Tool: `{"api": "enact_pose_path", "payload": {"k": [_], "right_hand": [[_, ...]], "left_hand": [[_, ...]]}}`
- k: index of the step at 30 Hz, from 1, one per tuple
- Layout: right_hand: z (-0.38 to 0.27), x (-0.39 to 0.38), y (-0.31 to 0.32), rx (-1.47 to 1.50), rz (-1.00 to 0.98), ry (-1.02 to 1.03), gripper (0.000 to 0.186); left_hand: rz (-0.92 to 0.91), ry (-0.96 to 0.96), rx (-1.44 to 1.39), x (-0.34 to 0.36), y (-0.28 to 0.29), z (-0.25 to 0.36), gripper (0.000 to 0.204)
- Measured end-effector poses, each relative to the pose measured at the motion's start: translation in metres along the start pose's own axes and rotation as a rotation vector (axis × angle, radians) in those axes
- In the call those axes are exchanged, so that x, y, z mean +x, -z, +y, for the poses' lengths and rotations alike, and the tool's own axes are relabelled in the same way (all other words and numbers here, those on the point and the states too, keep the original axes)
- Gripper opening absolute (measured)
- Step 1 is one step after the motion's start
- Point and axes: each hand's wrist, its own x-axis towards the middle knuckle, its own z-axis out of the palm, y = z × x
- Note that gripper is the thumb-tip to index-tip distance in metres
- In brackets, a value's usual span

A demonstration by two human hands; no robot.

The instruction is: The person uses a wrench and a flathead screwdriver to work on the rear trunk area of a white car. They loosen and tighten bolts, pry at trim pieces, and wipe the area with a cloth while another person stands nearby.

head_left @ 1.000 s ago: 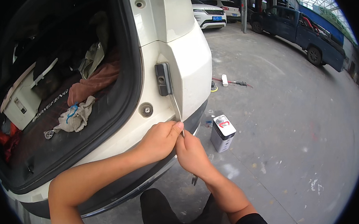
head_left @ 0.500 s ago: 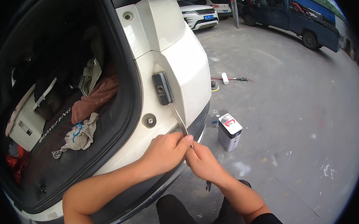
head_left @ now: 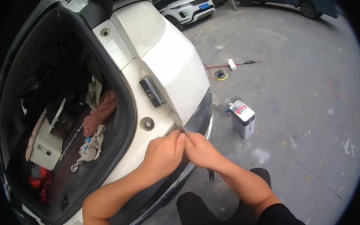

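In fingers [head_left: 174,138], thin metallic strip [head_left: 178,120]

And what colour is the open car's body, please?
The body is white, shown in the head view.

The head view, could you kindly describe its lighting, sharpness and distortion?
Head view: the cargo area sinks into shadow, hiding its depths, while the white rear panel looks bright; head view: left hand and right hand appear reasonably sharp; head view: fisheye corners go black, and the bumper trim curves, how much from distortion I cannot tell.
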Motion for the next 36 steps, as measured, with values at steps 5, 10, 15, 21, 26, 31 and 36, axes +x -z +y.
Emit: {"api": "enact_pose_path", "payload": {"k": [5,10,15,21,26,31,36], "right_hand": [[-0.014,0.001,0.012,-0.115,-0.086,-0.050,0.036],[-0.021,-0.003,0.011,-0.085,-0.063,-0.135,0.041],[-0.040,0.002,0.019,-0.199,-0.112,-0.167,0.039],[-0.087,0.002,0.024,-0.154,-0.192,-0.501,0.038],[-0.122,0.014,0.036,-0.508,-0.241,-0.599,0.039],[-0.148,0.021,0.024,-0.614,-0.170,-0.722,0.037],[-0.147,0.019,0.020,-1.083,-0.189,-0.553,0.034]], "left_hand": [[-0.252,0.526,-1.214,-0.046,-0.034,0.007,0.050],[-0.198,0.661,-1.951,-0.077,-0.087,0.082,0.051],[-0.107,0.365,-2.371,-0.066,-0.096,0.096,0.045],[-0.144,0.030,-2.290,-0.056,-0.097,0.104,0.044],[-0.328,-0.172,-2.243,-0.036,-0.086,0.118,0.034],[-0.184,-0.388,-2.255,-0.022,-0.075,0.124,0.030],[-0.197,-0.580,-2.302,-0.008,-0.085,0.129,0.031]]}}
